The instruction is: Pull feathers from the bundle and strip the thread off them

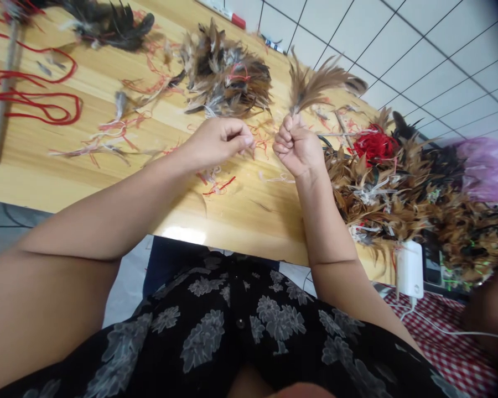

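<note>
My right hand (297,148) grips the base of a tuft of brown and tan feathers (315,85), which fans upward from my fist. My left hand (218,142) hangs close to it over the wooden table (166,202), its thumb and fingers pinched together. Thin reddish threads (259,141) lie just below those fingertips, and I cannot tell whether the pinch holds one. Ahead of my hands sits a loose heap of brown and grey feathers (226,77). To the right of my right hand lies a large pile of bound brown feather bunches (382,196).
A tangle of red thread (375,145) sits on the right pile. Red cord (33,99) and a wooden stick (4,94) lie at the far left, beside dark feathers (108,22). A pink plastic bag (487,168), white power adapter (410,270) and red-checked cloth (444,342) are at right. Tiled floor lies beyond.
</note>
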The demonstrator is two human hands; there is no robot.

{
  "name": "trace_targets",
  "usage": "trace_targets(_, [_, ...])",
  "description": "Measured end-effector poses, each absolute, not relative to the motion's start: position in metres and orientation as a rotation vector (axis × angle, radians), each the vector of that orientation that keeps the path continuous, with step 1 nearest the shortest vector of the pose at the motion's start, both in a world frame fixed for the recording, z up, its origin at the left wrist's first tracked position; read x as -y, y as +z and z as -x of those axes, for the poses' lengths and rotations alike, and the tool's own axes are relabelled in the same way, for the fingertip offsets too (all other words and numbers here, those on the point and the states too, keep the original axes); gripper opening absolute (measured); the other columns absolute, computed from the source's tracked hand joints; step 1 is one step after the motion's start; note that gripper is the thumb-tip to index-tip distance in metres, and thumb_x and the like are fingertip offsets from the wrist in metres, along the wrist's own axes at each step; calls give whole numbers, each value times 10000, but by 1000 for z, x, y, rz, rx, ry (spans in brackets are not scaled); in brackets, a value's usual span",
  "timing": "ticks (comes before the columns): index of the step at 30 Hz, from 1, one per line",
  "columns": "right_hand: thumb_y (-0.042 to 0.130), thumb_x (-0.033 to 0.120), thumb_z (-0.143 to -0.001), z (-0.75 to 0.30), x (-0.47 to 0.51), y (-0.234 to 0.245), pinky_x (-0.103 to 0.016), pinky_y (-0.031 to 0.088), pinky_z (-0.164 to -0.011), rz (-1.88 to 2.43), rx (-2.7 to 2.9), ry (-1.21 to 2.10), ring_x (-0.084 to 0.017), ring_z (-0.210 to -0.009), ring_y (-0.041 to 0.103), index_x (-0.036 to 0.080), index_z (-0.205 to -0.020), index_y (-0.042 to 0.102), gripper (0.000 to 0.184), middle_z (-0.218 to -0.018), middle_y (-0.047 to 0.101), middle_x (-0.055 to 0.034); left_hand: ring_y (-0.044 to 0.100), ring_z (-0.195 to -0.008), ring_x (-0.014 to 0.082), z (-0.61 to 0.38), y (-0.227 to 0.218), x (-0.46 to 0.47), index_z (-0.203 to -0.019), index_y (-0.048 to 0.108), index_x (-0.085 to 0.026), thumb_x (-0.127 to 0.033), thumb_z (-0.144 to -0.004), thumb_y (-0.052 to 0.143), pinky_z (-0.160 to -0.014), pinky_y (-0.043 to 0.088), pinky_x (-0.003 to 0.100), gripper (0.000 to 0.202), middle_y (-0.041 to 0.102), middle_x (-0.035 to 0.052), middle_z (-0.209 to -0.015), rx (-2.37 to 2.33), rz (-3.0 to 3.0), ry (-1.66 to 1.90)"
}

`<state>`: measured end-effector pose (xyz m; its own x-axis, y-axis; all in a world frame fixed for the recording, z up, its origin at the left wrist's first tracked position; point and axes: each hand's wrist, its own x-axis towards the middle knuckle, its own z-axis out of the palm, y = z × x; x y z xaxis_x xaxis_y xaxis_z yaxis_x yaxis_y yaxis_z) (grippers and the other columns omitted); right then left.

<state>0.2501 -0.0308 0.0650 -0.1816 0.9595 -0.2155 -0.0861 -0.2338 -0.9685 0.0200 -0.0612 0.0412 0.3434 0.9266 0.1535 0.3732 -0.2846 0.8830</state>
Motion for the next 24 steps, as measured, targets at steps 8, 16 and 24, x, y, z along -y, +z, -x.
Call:
trace_targets(8, [743,381,-1096,-258,17,38,-197,291,-545,1358,1155,1324,-108,-688,396,259,-841,397,447,-814,510,34,585,-794,190,1,59,58,-863,625,-229,-314,-1071,695,-848,520,389,236,642,-10,-765,-1552,-1937,1147])
trace_targets(16, [707,272,-1079,-247,22,35,-260,465,-756,1268,1428,1272,-151,-776,410,249,-746,412,445,-802,439,16,676,-836,236,-3,42,49,-821,677,-224,-243,-975,614,-849,534,371,167,707,34,-801,-1455,-2138,1019])
trace_targets(24, [795,306,-1038,-230,42,35,-246,497,-790,1105,1519,1520,-130,-793,499,231,-758,517,402,-792,527,28,607,-728,199,-15,40,54,-720,600,-213,-263,-941,650,-745,490,339,232,606,14,-698,-1367,-2151,1022])
